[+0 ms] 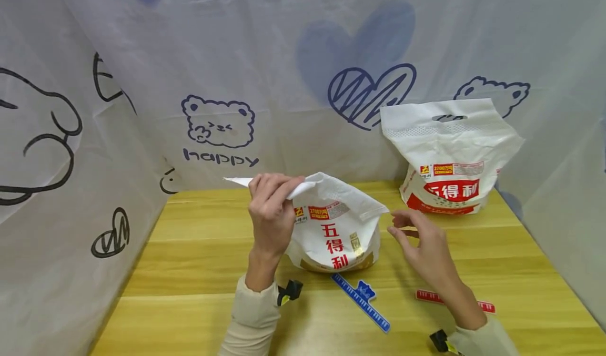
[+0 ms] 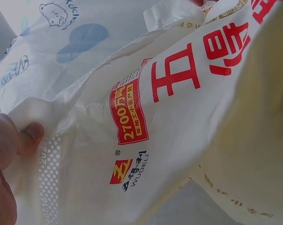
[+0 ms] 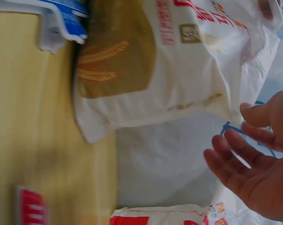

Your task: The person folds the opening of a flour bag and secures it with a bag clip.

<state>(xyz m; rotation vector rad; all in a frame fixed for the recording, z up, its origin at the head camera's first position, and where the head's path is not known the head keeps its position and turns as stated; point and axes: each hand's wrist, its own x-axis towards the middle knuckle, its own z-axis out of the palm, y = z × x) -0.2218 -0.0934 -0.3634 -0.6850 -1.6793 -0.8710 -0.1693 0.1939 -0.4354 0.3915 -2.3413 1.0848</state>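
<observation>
My left hand point(image 1: 272, 214) grips the folded top of a white flour bag point(image 1: 331, 240) with red lettering and a gold base. In the left wrist view, the thumb point(image 2: 31, 136) presses on the bag's top band. The bag stands on the table, its top creased and leaning over. Just beyond the bag's right top corner is my right hand point(image 1: 421, 240). Its fingers are loosely spread and hold nothing; in the right wrist view the thumb is very close to the bag's edge, and I cannot tell whether they touch. A blue clip point(image 1: 362, 303) with a piano-key pattern lies before the bag.
A second white flour bag point(image 1: 445, 187) with red print and a handle slot stands upright at the back right. A red clip point(image 1: 486, 307) lies partly behind my right forearm. The wooden table point(image 1: 189, 272) is bordered by a printed white cloth point(image 1: 279, 82).
</observation>
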